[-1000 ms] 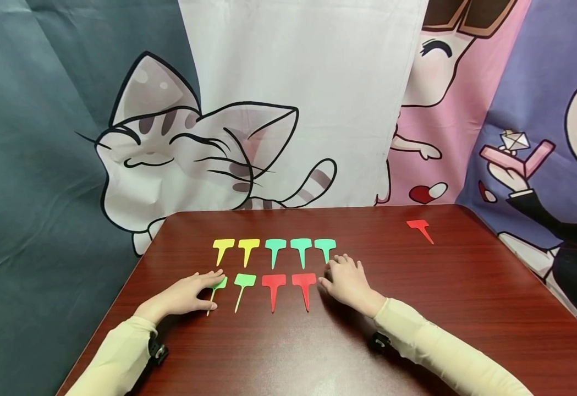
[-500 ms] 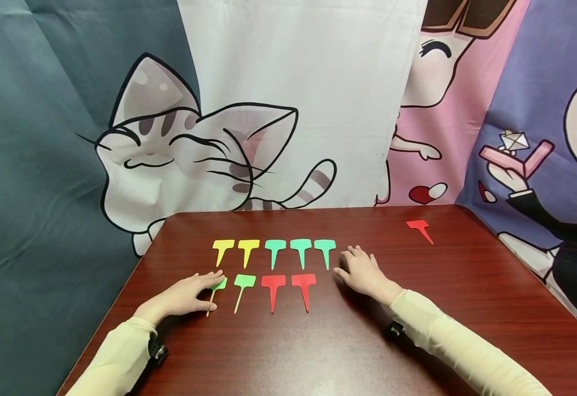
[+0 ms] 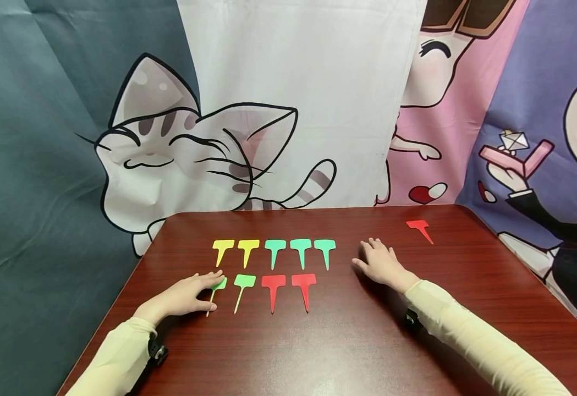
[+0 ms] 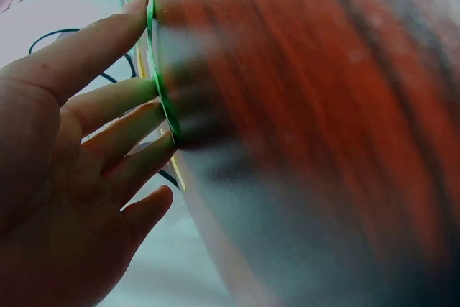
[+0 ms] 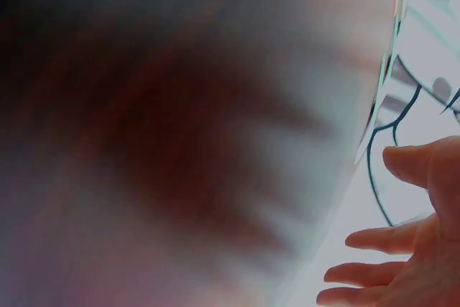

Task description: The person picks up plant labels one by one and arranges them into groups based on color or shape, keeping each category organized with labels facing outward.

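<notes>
My left hand (image 3: 184,295) rests its fingertips on a light green T-shaped plant label (image 3: 221,284) at the left end of the front row. In the left wrist view the fingers are fairly straight against the label's thin green edge (image 4: 162,98). My right hand (image 3: 383,265), fingers spread, is over the table right of the rows and touches no label. The front row continues with another green label (image 3: 245,281) and two red labels (image 3: 273,283). Behind it lie two yellow labels (image 3: 223,245) and three teal labels (image 3: 301,246).
A lone red label (image 3: 420,225) lies slanted at the back right, beyond my right hand. The brown wooden table (image 3: 288,352) ends at a printed cloth backdrop (image 3: 308,66). Both wrists wear black devices (image 3: 157,349).
My right hand has moved away from the rightmost teal label, to the right and farther back toward the lone red label. The teal label stays in its row. My left hand has not moved.
</notes>
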Demonstrator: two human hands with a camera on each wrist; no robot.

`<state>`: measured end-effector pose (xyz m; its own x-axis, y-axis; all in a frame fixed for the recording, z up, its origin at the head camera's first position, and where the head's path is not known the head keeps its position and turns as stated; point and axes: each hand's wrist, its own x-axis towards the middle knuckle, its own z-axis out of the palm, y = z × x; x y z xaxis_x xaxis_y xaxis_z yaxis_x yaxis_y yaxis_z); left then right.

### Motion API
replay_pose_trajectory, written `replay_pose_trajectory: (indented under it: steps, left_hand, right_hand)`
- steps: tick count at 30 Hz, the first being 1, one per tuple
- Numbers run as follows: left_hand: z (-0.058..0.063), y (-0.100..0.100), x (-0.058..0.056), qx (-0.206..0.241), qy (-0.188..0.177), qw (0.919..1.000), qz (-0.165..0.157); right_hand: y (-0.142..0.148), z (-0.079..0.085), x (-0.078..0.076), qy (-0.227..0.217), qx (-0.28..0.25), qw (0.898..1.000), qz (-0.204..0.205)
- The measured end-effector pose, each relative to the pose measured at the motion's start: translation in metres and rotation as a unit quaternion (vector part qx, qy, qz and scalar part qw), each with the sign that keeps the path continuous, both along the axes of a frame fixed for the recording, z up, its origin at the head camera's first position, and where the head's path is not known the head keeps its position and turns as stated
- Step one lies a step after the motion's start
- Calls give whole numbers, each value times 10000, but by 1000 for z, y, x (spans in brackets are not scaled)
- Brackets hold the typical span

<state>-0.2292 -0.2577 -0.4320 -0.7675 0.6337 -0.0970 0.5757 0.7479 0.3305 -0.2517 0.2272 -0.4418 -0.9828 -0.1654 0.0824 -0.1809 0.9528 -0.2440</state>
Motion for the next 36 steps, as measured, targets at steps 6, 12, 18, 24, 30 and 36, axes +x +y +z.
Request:
replay_pose_trajectory:
  steps: [6,12,18,24,30,36]
  left_hand:
    - [1,0,0,12,-117,9999,51]
    - [1,0,1,13,-105,9999,57]
    - [0,0,0,8,-87,10000,32]
    - [-2,-2,-2,-34,-112,9999,37]
    - [-3,-2,-2,-23,-120,9999,26]
    - [-2,-2,-2,-28,-131,9999,40]
  right_hand:
    - [20,-1,-8,-8,49,10000,-73]
    - [41,-1,-15,-105,92,9997,-191]
    - [62,-2,-21,-283,123,9990,-326]
    - [81,-3,-26,-254,249,9984,-434]
    - [99,-3,-28,-367,273,9972,-594]
    - [111,-2,-31,-466,174,9952,-843]
